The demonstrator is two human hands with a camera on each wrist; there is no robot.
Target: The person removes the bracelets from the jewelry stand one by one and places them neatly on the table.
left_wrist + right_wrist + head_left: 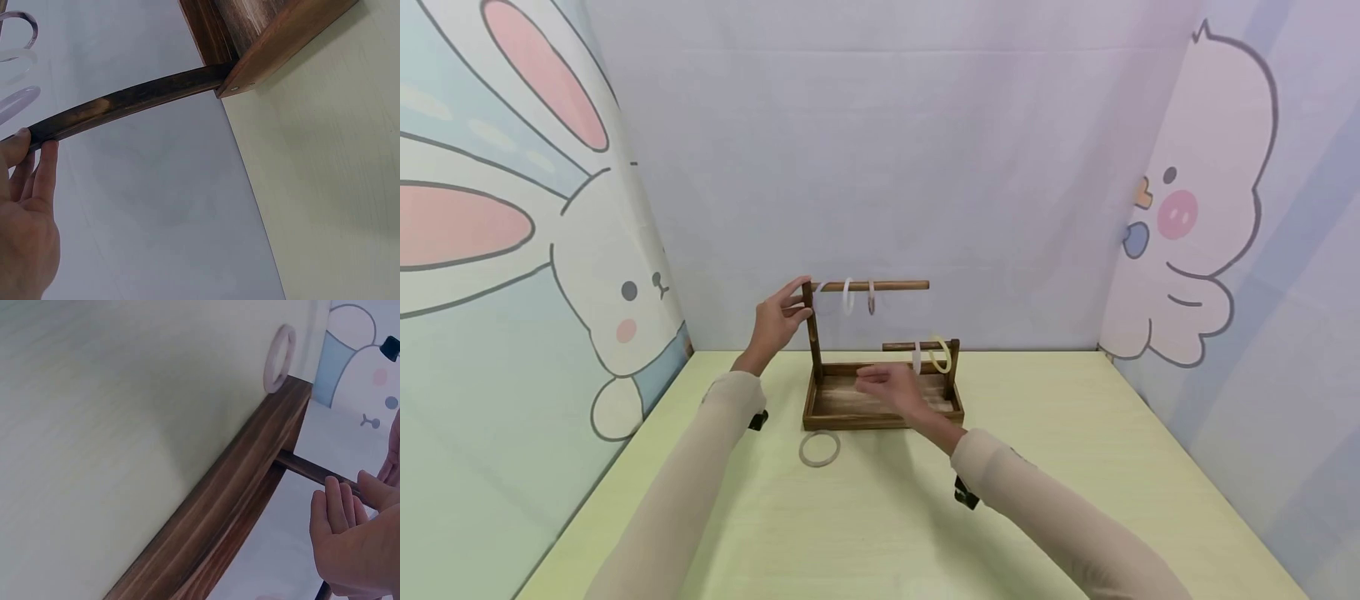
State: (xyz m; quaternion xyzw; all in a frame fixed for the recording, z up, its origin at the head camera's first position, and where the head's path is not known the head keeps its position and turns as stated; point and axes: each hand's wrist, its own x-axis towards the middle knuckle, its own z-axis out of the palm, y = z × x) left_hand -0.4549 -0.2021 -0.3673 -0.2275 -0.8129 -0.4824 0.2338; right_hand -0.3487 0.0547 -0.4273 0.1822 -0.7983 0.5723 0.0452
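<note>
My left hand point(775, 321) pinches the top of the tall upright post point(125, 101) of a dark wooden bangle stand point(850, 422), thumb on one side and fingers on the other. My right hand point(893, 387) is over the stand's tray, fingers loosely extended and thumb apart, with nothing visible in its grasp. On the upper bar point(906, 285) hang a lavender bangle point(19, 103), a white bangle point(847, 298) and a brownish bangle point(872, 298). The lower bar point(898, 347) carries a whitish bangle point(917, 360) and a yellow bangle point(946, 360), both partly behind my right hand's side.
A pale greyish-pink bangle point(269, 372) lies flat on the light yellow table point(1037, 517), just in front of the tray's left corner. Behind the stand hangs a plain pale curtain point(1015, 183). Cartoon-printed cloths, with a rabbit point(602, 275) at left, flank the table.
</note>
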